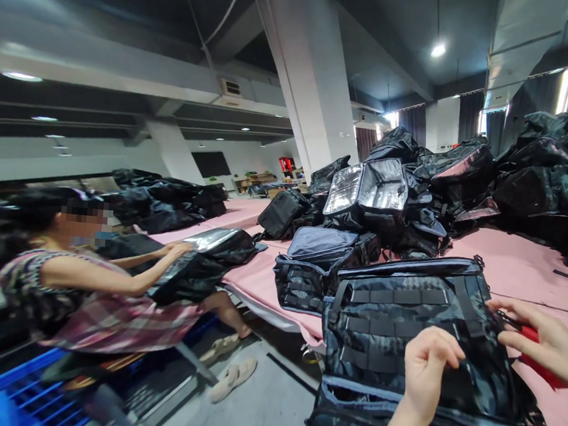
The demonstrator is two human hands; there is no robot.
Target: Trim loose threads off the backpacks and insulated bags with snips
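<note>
A dark camouflage bag (404, 325) with rows of webbing straps lies in front of me, its lower compartment unzipped along a blue-grey edge. My left hand (427, 367) hovers over the bag's front with fingers curled into a pinch; anything between the fingertips is too small to make out. At the bag's right edge, my right hand (545, 342) is closed around a red-handled tool (529, 333) with a dark tip. The tool's exact kind is unclear, as the fingers cover part of it.
Pink-covered tables (515, 259) carry heaps of dark bags (538, 177). One open bag (383, 186) shows a silver lining. At left, a seated co-worker (81, 280) handles another bag (209, 259) beside a blue crate (30, 389). A white pillar (308, 68) rises behind.
</note>
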